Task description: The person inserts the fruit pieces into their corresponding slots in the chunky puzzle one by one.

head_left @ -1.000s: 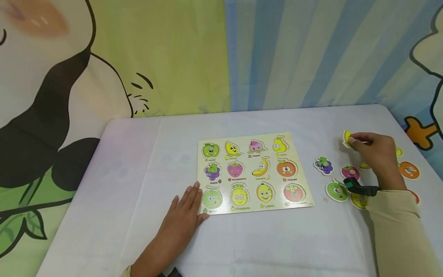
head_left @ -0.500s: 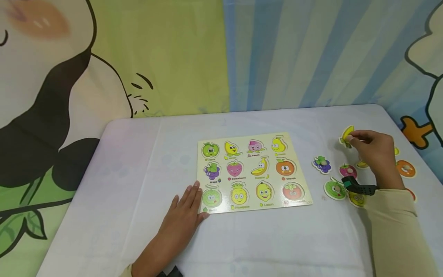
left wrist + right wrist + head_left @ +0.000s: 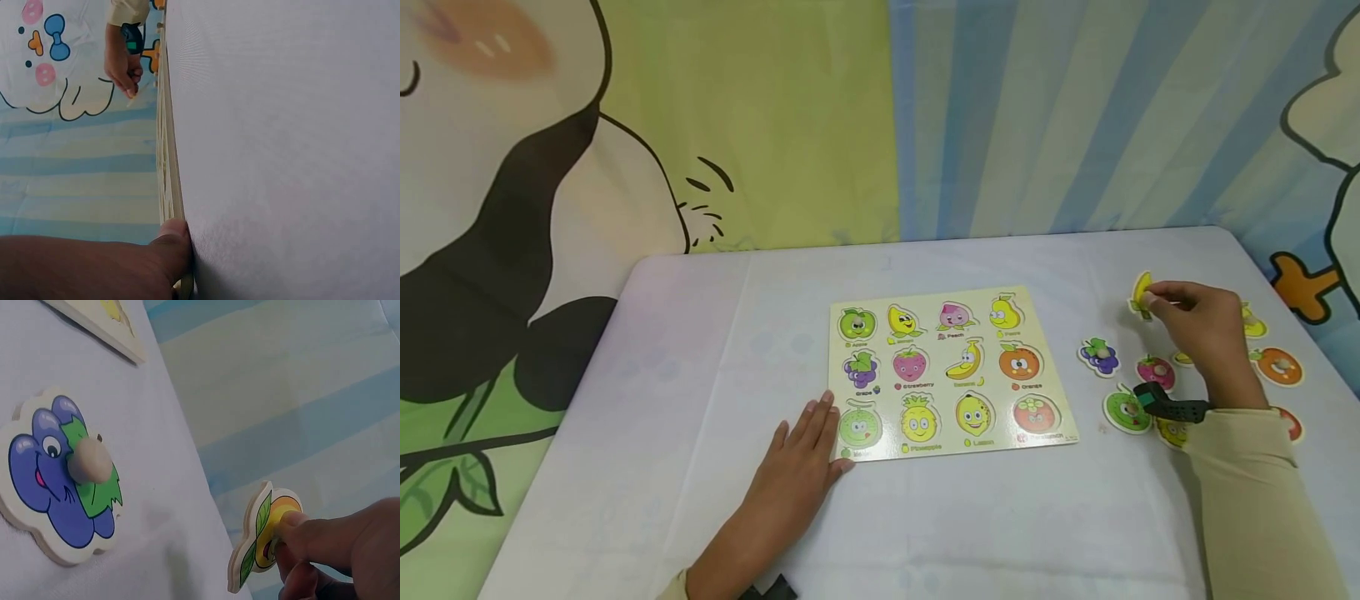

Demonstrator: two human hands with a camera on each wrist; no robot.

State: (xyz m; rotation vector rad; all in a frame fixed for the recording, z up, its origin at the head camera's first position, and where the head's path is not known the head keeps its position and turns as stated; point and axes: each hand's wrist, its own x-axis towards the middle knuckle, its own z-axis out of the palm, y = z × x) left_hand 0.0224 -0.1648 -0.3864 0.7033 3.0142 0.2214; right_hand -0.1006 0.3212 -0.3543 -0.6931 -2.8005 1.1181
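My right hand [image 3: 1198,325] pinches a wooden fruit puzzle piece [image 3: 1140,293], yellow with green leaves, above the table's far right. In the right wrist view the thumb and fingers close on the middle of this puzzle piece [image 3: 262,534], which is tilted on edge. My left hand [image 3: 797,467] lies flat with straight fingers at the near left corner of the fruit puzzle board [image 3: 883,454]. Its thumb [image 3: 174,234] presses along the board's edge in the left wrist view. The board shows rows of printed fruits with names beneath.
Several knobbed pieces lie right of the board: grapes [image 3: 1099,357], strawberry [image 3: 1153,372], green melon [image 3: 1126,412], orange [image 3: 1279,367] and pear [image 3: 1253,322]. Others lie partly hidden under the right forearm. A printed cloth [image 3: 1045,117] hangs behind the white table [image 3: 700,433].
My right hand has shifted slightly left, turning the yellow piece between the fingers. More of the pear piece shows behind it. The left hand and the board stay in place.
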